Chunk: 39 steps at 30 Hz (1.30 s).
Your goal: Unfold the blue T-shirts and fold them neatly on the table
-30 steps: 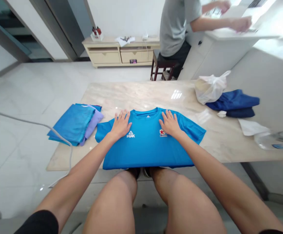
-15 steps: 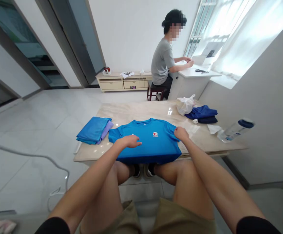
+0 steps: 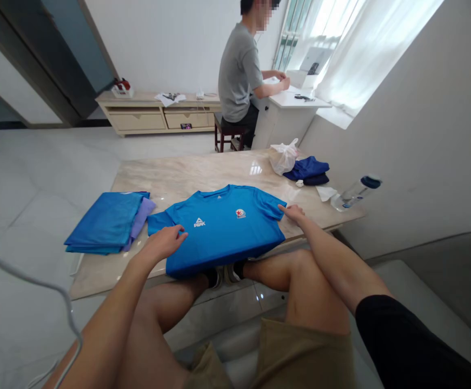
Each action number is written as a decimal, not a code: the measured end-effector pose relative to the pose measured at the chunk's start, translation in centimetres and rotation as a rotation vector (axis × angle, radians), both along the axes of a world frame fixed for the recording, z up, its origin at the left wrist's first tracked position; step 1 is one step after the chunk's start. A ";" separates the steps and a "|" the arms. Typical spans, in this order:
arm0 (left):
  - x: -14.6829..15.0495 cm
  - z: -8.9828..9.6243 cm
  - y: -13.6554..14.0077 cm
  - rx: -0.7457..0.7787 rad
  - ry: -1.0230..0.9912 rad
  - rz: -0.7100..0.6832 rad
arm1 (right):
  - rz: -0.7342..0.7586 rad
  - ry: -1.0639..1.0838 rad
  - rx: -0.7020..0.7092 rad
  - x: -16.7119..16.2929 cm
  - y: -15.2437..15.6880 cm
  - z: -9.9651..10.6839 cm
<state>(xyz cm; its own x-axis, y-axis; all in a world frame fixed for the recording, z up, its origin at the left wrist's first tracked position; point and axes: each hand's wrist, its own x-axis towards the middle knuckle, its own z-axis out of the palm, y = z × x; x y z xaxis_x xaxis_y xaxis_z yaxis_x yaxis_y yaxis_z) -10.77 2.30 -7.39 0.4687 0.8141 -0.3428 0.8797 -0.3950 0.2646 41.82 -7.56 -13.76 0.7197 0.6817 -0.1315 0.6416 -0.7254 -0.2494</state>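
Note:
A blue T-shirt lies spread front up on the table, neckline away from me. It bears a white PEAK logo and a small round badge, and its hem hangs over the near edge. My left hand is over the shirt's left side below the sleeve, fingers loosely bent and apart, holding nothing visible. At the right sleeve's edge, my right hand touches the cloth with its thumb; its fingers look extended and apart. Left of the shirt is a stack of folded blue clothes with a purple piece showing.
On the marble-look table are a white plastic bag, dark blue clothing, crumpled tissue and a clear bottle. Another person sits at a white desk. A grey cable crosses at left.
The view has turned right and come closer. My left hand has shifted off the PEAK logo toward the left sleeve. The right hand's fingers have loosened from their pinch on the right sleeve.

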 end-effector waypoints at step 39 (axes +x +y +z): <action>-4.3 -5.8 2.8 0.084 -0.296 0.481 | 0.702 -0.033 0.115 -14.0 2.3 8.9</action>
